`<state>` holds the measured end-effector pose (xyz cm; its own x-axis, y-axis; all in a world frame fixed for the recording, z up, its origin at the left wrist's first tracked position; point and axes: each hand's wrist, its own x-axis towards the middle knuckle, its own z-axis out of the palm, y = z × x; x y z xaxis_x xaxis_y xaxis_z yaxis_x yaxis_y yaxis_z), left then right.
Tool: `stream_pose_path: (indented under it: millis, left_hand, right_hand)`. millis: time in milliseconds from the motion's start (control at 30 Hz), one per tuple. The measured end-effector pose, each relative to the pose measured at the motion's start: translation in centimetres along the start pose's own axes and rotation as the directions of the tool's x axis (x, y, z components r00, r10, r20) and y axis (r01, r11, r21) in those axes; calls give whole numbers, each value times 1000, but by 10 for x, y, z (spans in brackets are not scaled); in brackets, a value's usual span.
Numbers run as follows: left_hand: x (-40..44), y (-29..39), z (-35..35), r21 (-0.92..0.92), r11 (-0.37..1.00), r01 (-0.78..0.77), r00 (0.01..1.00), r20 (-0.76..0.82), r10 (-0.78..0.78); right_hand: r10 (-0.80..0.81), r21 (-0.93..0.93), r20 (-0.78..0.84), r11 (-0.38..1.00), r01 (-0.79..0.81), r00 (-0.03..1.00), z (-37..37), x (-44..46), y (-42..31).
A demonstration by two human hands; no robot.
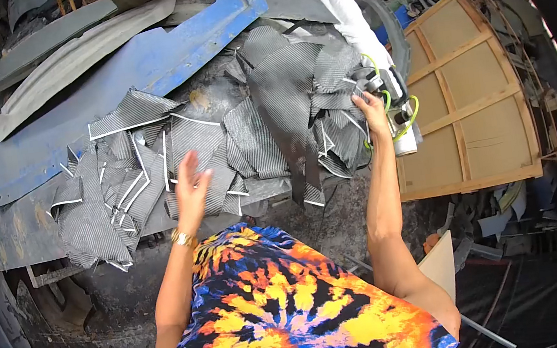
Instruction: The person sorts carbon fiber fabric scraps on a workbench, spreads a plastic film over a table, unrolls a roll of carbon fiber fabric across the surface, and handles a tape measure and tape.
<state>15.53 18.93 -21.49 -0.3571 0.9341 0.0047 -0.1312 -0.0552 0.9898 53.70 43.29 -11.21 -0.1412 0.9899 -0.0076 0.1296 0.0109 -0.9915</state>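
Note:
Cut pieces of grey-black woven cloth, like carbon-fibre fabric, lie in a loose heap across the bench. Some have white edging strips. My left hand hovers over or just touches a middle piece, fingers spread and holding nothing. A further pile of cloth offcuts lies to its left. At the heap's right side, my right hand closes its thumb and fingers on the edge of a cloth piece. A large folded piece lies between the hands, one dark strip hanging toward the front edge.
A long blue panel and a curved grey-white panel lie behind the cloth. At right are a white roll, bright green cords and a wood-framed board. Scrap parts fill the back right.

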Motion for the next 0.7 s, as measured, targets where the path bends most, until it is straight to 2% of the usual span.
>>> stream_pose_path:
  millis: [100, 133, 167, 233, 267, 300, 333, 367, 400, 433, 467, 500, 567, 633, 667, 700]
  left_hand:
    - [27, 0, 62, 139, 990, 11, 995, 100, -25]
    - [38, -7, 83, 200, 975, -100, 988, 136, 73]
    - [47, -18, 104, 255, 943, -212, 969, 178, 169]
    - [59, -29, 143, 378, 885, -271, 959, 188, 214]
    - [64, -29, 158, 428, 879, -209, 973, 179, 145]
    - [70, -29, 170, 476, 867, -147, 983, 164, 77]
    - [77, -31, 177, 506, 857, -92, 993, 110, 42]
    - [84, -34, 175, 519, 854, -47, 998, 59, 19]
    - [94, -45, 174, 488, 873, -31, 999, -5, 39]
    - [102, -55, 169, 473, 881, -10, 999, -40, 32]
    - [109, -66, 160, 433, 902, 1, 1000, -10, 4]
    - [110, -70, 150, 411, 911, -23, 1000, 23, 15]
    - [106, -65, 132, 401, 913, -75, 995, 93, 41]
    - [105, -65, 121, 305, 952, -32, 993, 114, -3]
    - [101, -58, 117, 307, 950, -51, 997, 75, 29]
    - [101, -52, 111, 208, 976, 58, 996, 58, -72]
  right_hand:
    - [19, 7, -66, 1000, -18, 998, -14, -7, 35]
    - [23, 5, -110, 1000, -22, 994, -14, -12, 44]
    - [52, 45, -81, 998, -48, 995, -9, -21, 46]
    - [74, 135, -71, 989, -64, 995, -2, -28, 76]
    - [77, 130, -90, 989, -65, 993, 5, -31, 93]
    - [72, 178, -61, 982, -61, 996, 17, -37, 101]
    - [132, 271, -23, 955, -121, 991, 35, -44, 98]
    - [204, 192, 30, 960, -206, 979, 42, -44, 110]
    - [262, 134, 110, 952, -275, 959, 49, -46, 105]
    - [288, 34, 28, 957, -289, 957, 65, -48, 96]
    - [303, -66, -56, 950, -307, 951, 78, -48, 84]
    - [263, -123, 150, 961, -246, 953, 88, -45, 56]
    - [232, -119, 111, 969, -219, 966, 115, -28, 45]
    - [273, -117, 133, 959, -259, 953, 145, 4, 44]
    - [254, -90, 152, 966, -242, 955, 163, 17, 48]
    - [132, -179, 100, 977, -112, 986, 181, 28, 59]
